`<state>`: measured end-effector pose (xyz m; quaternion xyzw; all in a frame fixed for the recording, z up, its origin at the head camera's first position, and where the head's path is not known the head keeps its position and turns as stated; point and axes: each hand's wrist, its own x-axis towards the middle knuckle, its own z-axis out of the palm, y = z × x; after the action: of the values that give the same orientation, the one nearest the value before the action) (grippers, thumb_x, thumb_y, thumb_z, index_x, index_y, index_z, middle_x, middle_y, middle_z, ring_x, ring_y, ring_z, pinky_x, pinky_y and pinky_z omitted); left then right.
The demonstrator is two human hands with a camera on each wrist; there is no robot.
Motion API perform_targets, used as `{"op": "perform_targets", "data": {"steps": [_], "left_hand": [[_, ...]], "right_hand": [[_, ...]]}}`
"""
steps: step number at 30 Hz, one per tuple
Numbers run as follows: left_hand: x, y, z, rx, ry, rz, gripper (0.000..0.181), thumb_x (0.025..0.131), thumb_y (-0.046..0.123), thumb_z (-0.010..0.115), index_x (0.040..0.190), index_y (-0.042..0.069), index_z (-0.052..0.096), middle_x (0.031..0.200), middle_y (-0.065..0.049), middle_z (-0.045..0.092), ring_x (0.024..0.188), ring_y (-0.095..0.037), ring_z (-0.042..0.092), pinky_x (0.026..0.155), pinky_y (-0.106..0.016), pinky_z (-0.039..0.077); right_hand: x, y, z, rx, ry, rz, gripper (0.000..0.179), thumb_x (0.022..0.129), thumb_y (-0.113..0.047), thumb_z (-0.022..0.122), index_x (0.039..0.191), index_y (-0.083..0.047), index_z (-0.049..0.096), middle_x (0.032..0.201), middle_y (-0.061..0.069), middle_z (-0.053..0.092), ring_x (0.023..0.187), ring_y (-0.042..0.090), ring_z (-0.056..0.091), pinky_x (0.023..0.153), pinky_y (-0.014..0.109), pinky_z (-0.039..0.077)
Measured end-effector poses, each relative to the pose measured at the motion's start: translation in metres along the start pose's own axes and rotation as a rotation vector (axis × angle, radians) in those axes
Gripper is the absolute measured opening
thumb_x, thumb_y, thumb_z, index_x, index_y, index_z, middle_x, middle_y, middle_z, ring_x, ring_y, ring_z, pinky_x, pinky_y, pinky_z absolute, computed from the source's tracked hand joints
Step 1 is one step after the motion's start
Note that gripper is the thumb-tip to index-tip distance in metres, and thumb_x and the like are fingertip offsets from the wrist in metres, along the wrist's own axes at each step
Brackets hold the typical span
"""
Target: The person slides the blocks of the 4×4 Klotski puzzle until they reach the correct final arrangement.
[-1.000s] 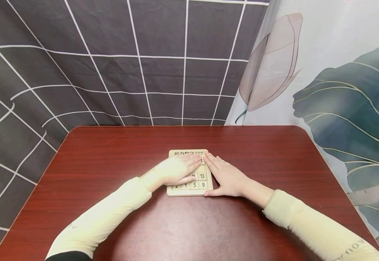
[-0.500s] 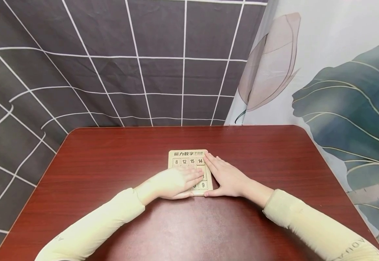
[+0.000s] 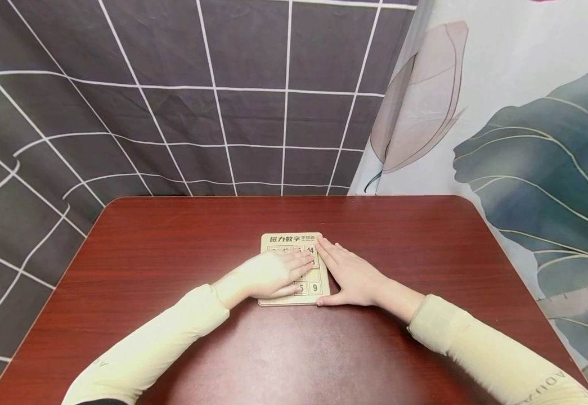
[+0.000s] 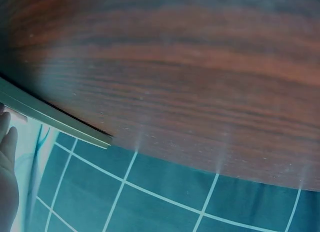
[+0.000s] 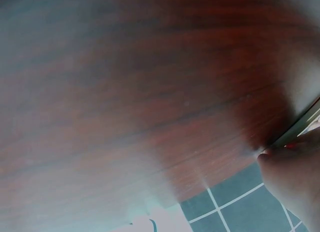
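Observation:
A cream-coloured number sliding puzzle [image 3: 294,300] lies flat on the table, dark characters printed along its far edge. My left hand [image 3: 273,274] rests across its tiles with straight fingers, the fingertips at a partly covered tile ending in 3 [image 3: 315,262]. Just below that tile is a bare slot, with the 9 tile [image 3: 315,288] nearer me. The 14 tile [image 3: 310,250] shows in the far row; most left-side tiles are hidden. My right hand [image 3: 357,277] touches the right edge, straight fingers at the far corner and thumb at the near one. Both wrist views show the puzzle's side edge [image 4: 60,118].
The reddish-brown wooden table [image 3: 182,230] has rounded far corners. Behind it hangs a dark grey curtain [image 3: 253,118] with white grid lines. A pale curtain [image 3: 501,236] with leaf prints hangs at the right.
My left hand shifted toward me, then back away over the upper tiles. The tile ending in 3 slid one row away from me, leaving its slot bare. My right hand stayed put.

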<state>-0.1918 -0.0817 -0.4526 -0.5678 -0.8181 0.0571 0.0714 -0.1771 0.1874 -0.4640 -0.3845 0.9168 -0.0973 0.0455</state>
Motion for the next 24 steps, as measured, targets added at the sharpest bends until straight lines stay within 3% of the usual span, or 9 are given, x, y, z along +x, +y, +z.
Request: {"op": "perform_targets", "data": {"steps": [7, 16, 24], "left_hand": [[-0.004, 0.003, -0.003, -0.012, 0.033, 0.044, 0.058, 0.107, 0.039, 0.058, 0.152, 0.003, 0.056, 0.158, -0.013, 0.058, 0.147, -0.025, 0.056, 0.125, -0.038, 0.045], [-0.017, 0.021, -0.007, 0.045, 0.12, 0.148, 0.061, 0.106, 0.045, 0.06, 0.148, 0.001, 0.059, 0.152, -0.013, 0.063, 0.143, -0.024, 0.06, 0.123, -0.036, 0.047], [-0.019, 0.03, -0.009, 0.084, 0.082, 0.146, 0.062, 0.106, 0.048, 0.057, 0.15, 0.003, 0.058, 0.153, -0.01, 0.062, 0.143, -0.021, 0.06, 0.122, -0.034, 0.047]], "right_hand": [[0.0, -0.001, 0.0, 0.001, -0.01, 0.011, 0.12, 0.088, -0.07, 0.071, 0.166, 0.007, 0.021, 0.177, 0.022, 0.013, 0.164, 0.033, 0.024, 0.134, 0.051, 0.028], [-0.001, 0.0, 0.001, 0.001, 0.001, 0.006, 0.12, 0.088, -0.069, 0.072, 0.165, 0.008, 0.021, 0.177, 0.023, 0.014, 0.164, 0.035, 0.025, 0.133, 0.052, 0.029], [-0.001, 0.0, 0.002, 0.0, 0.017, 0.0, 0.121, 0.087, -0.068, 0.073, 0.166, 0.007, 0.021, 0.177, 0.024, 0.015, 0.164, 0.035, 0.025, 0.133, 0.052, 0.029]]}}
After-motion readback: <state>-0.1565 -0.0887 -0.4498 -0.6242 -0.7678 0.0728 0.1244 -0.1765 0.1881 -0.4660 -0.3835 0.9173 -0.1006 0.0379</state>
